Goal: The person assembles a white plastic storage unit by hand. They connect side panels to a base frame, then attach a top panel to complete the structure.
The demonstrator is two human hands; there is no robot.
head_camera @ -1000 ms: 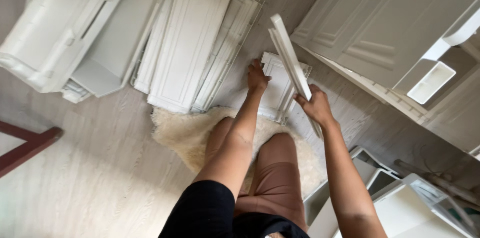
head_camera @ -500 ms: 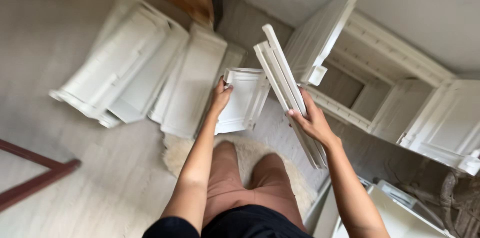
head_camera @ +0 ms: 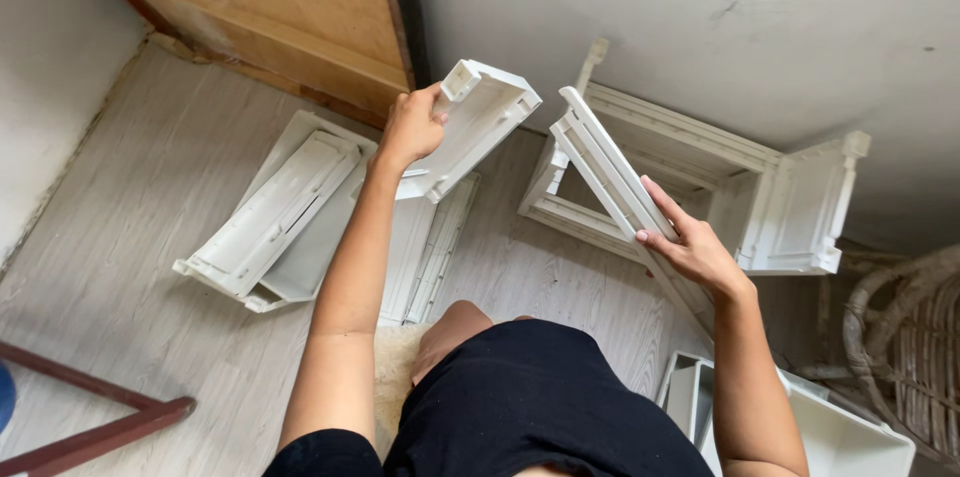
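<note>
Head view shows me that both white pieces have come up off the floor pile over the last second: the left hand, which earlier rested on a small panel lying on the floor, now holds that small white tray-like panel raised at upper centre of the frame, tilted with its hollow side toward me. I read this as the two parts being separated and brought up for joining or inspection.

The fingers of the left hand are curled round the panel's near edge, thumb over the rim, clenched on it. The right hand, at centre right, grips a long white slatted panel edge-on; its fingers lie half-extended along the face, thumb beneath.

Behind them, a white cabinet frame lies against the wall. More white panels lie flat on the wooden floor at centre left.
</note>
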